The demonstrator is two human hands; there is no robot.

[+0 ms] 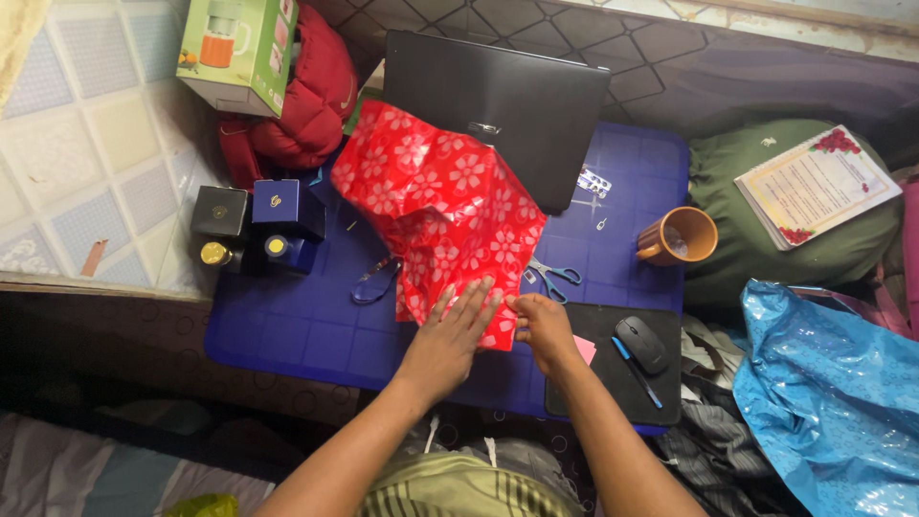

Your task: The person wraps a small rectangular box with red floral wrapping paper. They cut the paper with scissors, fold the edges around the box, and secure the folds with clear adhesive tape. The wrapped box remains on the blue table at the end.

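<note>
Pressing flat with fingers spread, the left hand (450, 330) is lying open on the near edge of the red flowered wrapping paper (436, 206), gripping nothing. The right hand (543, 327) is closing its fingertips on the same sheet's near right corner, pinching the edge against the blue table (287, 330). The paper is lying crumpled and partly raised across the middle of the table, its far part leaning against the closed black laptop (507, 96). Judged by its creases and sheen, the sheet is light, thin, somewhat slippery and easily torn; holding it by an edge or corner while a flat palm is pinning it appears the safest hold. Scissors (553, 278) are lying just beside the sheet's right edge, near the right hand. A mouse (641, 343) and pen (637, 373) are resting on the black pad (603, 393). An orange mug (678, 236) is standing further right, and dark blue boxes (287, 209) are sitting at the left.
</note>
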